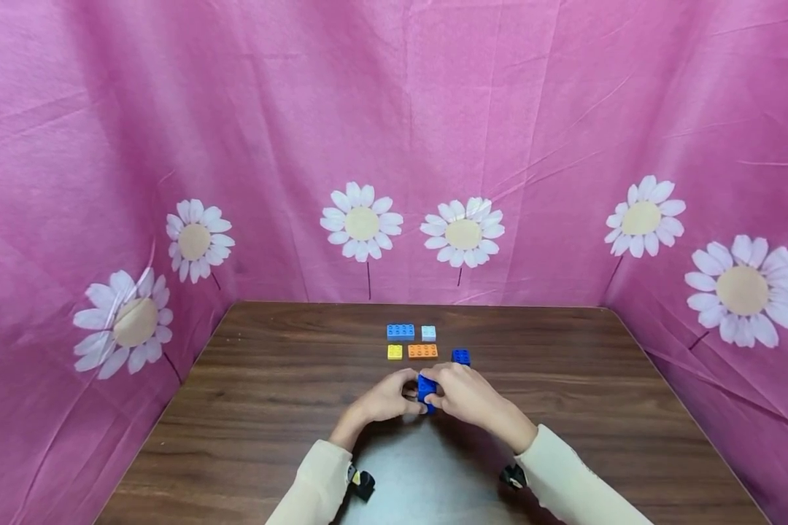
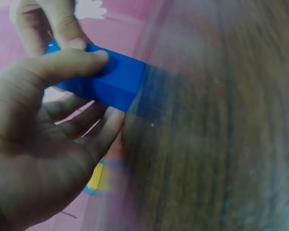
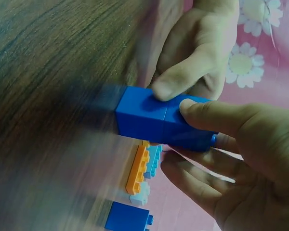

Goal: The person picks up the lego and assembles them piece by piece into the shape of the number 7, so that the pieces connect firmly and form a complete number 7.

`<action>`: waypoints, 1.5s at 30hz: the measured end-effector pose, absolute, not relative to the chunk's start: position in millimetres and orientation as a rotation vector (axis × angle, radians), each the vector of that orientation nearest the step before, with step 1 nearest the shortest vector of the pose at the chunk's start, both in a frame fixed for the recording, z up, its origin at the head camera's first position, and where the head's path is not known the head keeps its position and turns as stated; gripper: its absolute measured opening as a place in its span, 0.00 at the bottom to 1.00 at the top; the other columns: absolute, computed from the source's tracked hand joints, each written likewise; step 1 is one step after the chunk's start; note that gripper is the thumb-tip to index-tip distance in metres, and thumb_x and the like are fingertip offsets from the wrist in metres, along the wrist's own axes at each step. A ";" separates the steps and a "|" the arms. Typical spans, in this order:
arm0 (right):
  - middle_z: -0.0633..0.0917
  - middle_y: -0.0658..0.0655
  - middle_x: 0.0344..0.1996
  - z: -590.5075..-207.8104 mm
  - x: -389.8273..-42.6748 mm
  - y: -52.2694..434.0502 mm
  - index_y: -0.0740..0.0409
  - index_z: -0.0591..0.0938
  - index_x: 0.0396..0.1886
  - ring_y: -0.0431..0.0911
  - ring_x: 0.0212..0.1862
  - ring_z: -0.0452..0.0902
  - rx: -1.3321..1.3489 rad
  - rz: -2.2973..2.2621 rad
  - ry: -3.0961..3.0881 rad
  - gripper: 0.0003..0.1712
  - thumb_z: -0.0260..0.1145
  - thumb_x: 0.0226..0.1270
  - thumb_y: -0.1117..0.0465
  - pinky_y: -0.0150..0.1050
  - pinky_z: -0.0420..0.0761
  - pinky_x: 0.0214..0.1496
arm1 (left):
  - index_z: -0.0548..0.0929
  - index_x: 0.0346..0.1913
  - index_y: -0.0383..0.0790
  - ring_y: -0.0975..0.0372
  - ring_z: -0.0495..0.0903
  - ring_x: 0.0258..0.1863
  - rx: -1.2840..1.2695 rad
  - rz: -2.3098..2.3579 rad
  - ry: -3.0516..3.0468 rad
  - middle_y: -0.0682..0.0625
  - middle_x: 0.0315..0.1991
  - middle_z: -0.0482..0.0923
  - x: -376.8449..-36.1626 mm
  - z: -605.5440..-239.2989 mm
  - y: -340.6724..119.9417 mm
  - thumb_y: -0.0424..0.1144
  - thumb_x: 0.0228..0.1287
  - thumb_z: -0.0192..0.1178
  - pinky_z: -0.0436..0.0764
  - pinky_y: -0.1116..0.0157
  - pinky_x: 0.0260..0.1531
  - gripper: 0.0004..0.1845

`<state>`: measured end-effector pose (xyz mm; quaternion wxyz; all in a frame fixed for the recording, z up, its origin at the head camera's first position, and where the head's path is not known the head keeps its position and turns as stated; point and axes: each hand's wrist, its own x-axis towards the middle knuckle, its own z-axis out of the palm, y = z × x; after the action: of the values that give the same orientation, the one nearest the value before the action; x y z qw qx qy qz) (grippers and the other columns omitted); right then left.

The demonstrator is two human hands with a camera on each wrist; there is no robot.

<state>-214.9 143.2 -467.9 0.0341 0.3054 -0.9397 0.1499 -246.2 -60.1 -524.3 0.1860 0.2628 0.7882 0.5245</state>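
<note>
Two blue toy bricks (image 3: 139, 115) are joined in an upright stack, with a thin seam across it in the right wrist view. The base stands at or very close to the tabletop. My left hand (image 1: 386, 397) grips the stack from the left, thumb on the near face (image 2: 118, 72). From the right, my right hand (image 1: 469, 396) pinches the upper brick between thumb and fingers. Some studs show on top in the head view. Just beyond my right hand sits another dark blue brick (image 1: 461, 356), partly covered by it there.
Farther back on the brown wooden table (image 1: 289, 408) lie a long lighter blue brick (image 1: 400, 332), a pale blue brick (image 1: 429, 333), a yellow brick (image 1: 395, 352) and a long orange brick (image 1: 423, 351). A pink flowered cloth (image 1: 407, 109) encloses the back and sides.
</note>
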 end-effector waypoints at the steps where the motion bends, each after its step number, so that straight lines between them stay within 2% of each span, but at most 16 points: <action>1: 0.89 0.59 0.53 -468.2 -214.8 143.7 0.62 0.88 0.59 0.51 0.52 0.86 0.937 0.468 -2.882 0.23 0.79 0.67 0.58 0.48 0.90 0.52 | 0.78 0.66 0.33 0.59 0.83 0.56 0.743 1.508 2.199 0.44 0.57 0.83 -245.6 -523.2 -60.9 0.32 0.65 0.72 0.85 0.63 0.61 0.27; 5: 0.83 0.55 0.50 -469.0 -215.8 144.2 0.61 0.90 0.54 0.45 0.45 0.78 0.944 0.467 -2.844 0.20 0.81 0.65 0.59 0.37 0.84 0.43 | 0.73 0.73 0.36 0.53 0.81 0.61 0.749 1.646 2.110 0.40 0.64 0.79 -244.2 -518.3 -64.2 0.32 0.68 0.70 0.83 0.58 0.65 0.32; 9: 0.81 0.54 0.47 -467.8 -215.6 143.9 0.64 0.89 0.53 0.42 0.39 0.75 0.931 0.508 -2.863 0.19 0.80 0.65 0.62 0.33 0.80 0.38 | 0.74 0.72 0.37 0.50 0.82 0.63 0.759 1.707 2.073 0.39 0.66 0.79 -243.7 -515.3 -63.6 0.35 0.71 0.70 0.84 0.58 0.63 0.30; 15: 0.82 0.57 0.52 -472.2 -215.3 148.8 0.65 0.85 0.62 0.41 0.40 0.78 0.911 0.679 -2.906 0.25 0.79 0.66 0.63 0.34 0.83 0.40 | 0.78 0.68 0.37 0.53 0.84 0.58 0.737 1.726 2.135 0.40 0.63 0.82 -242.5 -518.3 -62.0 0.34 0.69 0.73 0.85 0.60 0.60 0.27; 19: 0.82 0.58 0.55 -474.7 -216.8 161.0 0.63 0.80 0.67 0.42 0.42 0.83 0.914 0.841 -2.927 0.31 0.78 0.65 0.66 0.34 0.85 0.43 | 0.78 0.68 0.36 0.51 0.84 0.58 0.741 1.741 2.152 0.38 0.62 0.82 -242.0 -520.6 -61.3 0.32 0.68 0.73 0.84 0.58 0.61 0.27; 25: 0.85 0.63 0.53 -464.9 -228.5 187.3 0.65 0.81 0.64 0.49 0.46 0.87 0.899 0.951 -2.840 0.26 0.74 0.66 0.70 0.39 0.88 0.46 | 0.82 0.63 0.35 0.47 0.86 0.58 0.711 1.753 2.155 0.37 0.58 0.84 -241.2 -520.7 -61.4 0.32 0.69 0.72 0.86 0.61 0.57 0.21; 30: 0.87 0.64 0.53 -461.5 -243.7 206.2 0.63 0.82 0.64 0.54 0.51 0.87 0.808 1.089 -2.801 0.24 0.74 0.69 0.69 0.46 0.89 0.52 | 0.83 0.62 0.38 0.51 0.87 0.56 0.712 1.740 2.168 0.39 0.55 0.86 -241.0 -520.3 -61.7 0.34 0.68 0.73 0.86 0.64 0.55 0.21; 36: 0.87 0.64 0.56 -471.7 -261.4 216.2 0.61 0.82 0.65 0.59 0.57 0.85 0.683 1.179 -2.760 0.25 0.74 0.70 0.68 0.60 0.84 0.61 | 0.84 0.60 0.40 0.59 0.85 0.52 0.715 1.718 2.208 0.43 0.52 0.87 -244.1 -520.0 -60.1 0.37 0.69 0.73 0.85 0.62 0.54 0.18; 41: 0.85 0.67 0.60 -486.3 -271.2 218.1 0.61 0.82 0.65 0.64 0.62 0.82 0.633 1.233 -2.741 0.26 0.75 0.69 0.68 0.65 0.80 0.66 | 0.84 0.60 0.41 0.57 0.85 0.53 0.686 1.711 2.215 0.43 0.53 0.87 -246.9 -520.0 -56.1 0.38 0.70 0.72 0.85 0.61 0.54 0.18; 45: 0.85 0.68 0.61 -498.4 -277.8 221.5 0.64 0.81 0.65 0.66 0.63 0.81 0.613 1.260 -2.752 0.27 0.76 0.68 0.67 0.66 0.80 0.67 | 0.84 0.60 0.40 0.55 0.86 0.54 0.665 1.723 2.184 0.42 0.53 0.87 -249.7 -521.6 -52.6 0.38 0.70 0.72 0.86 0.60 0.55 0.18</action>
<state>-277.8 221.5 -498.4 0.0267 0.1983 -0.8909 0.4078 -249.7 -52.6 -521.6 0.1402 0.2303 0.7560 0.5964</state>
